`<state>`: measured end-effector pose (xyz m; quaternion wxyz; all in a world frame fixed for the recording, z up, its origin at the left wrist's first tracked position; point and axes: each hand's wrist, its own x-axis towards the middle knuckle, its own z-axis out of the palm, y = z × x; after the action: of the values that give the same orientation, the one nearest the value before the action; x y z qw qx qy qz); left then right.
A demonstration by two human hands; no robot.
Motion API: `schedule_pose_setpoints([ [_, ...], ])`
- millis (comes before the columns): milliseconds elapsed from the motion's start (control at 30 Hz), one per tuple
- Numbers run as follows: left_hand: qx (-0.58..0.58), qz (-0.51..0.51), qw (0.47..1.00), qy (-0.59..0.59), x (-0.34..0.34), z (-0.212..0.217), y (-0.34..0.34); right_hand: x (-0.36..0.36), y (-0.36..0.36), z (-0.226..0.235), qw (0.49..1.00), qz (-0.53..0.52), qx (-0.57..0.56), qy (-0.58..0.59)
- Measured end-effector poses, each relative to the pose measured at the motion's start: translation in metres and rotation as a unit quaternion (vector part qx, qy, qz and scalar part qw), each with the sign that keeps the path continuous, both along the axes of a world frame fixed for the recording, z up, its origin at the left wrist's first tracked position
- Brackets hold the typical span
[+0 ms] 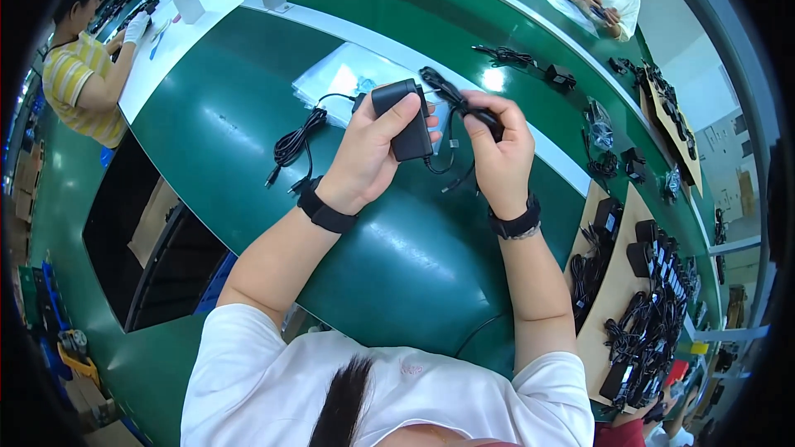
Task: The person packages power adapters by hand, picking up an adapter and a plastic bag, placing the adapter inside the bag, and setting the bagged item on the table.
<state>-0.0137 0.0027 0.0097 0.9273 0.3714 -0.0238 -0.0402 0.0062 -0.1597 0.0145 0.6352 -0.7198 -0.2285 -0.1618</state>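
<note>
Between the two hands, above the green tabletop (248, 165), the work is a black power adapter (404, 120) and its thin black cord (451, 99). The left hand (373, 149) has its fingers (426, 120) wrapped around the adapter body, thumb pressed along the front face, holding it upright and firm. The right hand (497, 145) has its fingers closed on a small bunch of the cord, pinched near the top, with a slack loop hanging below and between the hands.

The step looks like gathering the cord into a tidy bundle. To do it well, I judge the left grip should keep the adapter steady while the right lays even loops, not pulling hard where the cord leaves the body. Keeping the loops one length would stop the hanging tail from snagging.

Farther out, another adapter with a coiled cord (290, 145) lies on the tabletop beside clear plastic bags (339, 79). At the right, brown boards (617, 281) carry many more black adapters.
</note>
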Motion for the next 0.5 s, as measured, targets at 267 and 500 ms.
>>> schedule_pose_setpoints([
  [267, 0.026, 0.054, 0.998, -0.032, 0.0020, 0.0011, -0.0009, -0.0045, 0.0033, -0.0040, 0.997, 0.068, 0.011, -0.042],
  [500, -0.028, 0.031, 0.999, -0.020, 0.0036, -0.0043, 0.0014, -0.0065, 0.0063, -0.0072, 0.985, 0.091, -0.052, -0.135],
])
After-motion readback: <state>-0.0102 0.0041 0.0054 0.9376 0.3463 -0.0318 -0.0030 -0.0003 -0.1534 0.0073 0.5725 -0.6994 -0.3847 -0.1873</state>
